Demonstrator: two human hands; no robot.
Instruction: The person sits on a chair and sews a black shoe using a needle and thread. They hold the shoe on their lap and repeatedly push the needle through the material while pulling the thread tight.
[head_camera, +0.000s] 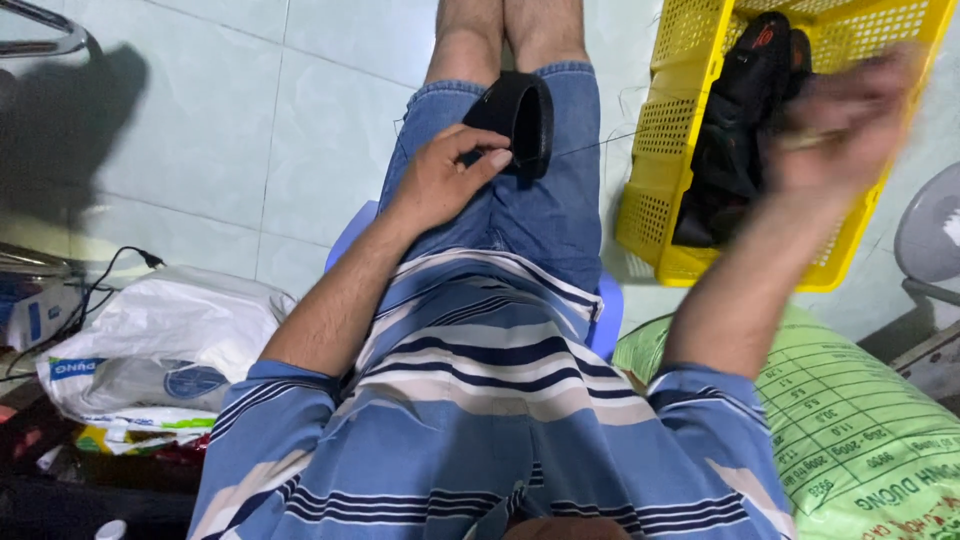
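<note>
Head view, looking down at a seated person's lap. Black strap piece (522, 118): a curved loop of dark, matte material with a thick rim, resting upright on the denim shorts (540, 200) near the knees. Left hand (445, 175): fingers curled against the loop's near edge, pinching it. Thread (600, 143): thin, dark, drawn taut from the loop toward the right. Right hand (840, 115): raised over the basket and blurred; fingers bunched as if pinching something small, though the grip cannot be told for certain. Yellow plastic basket (650, 200): perforated walls, on the tiled floor to the right, holding black sandals (735, 130). Green printed sack (860, 430): lower right. White plastic bags (170, 340): lower left.
</note>
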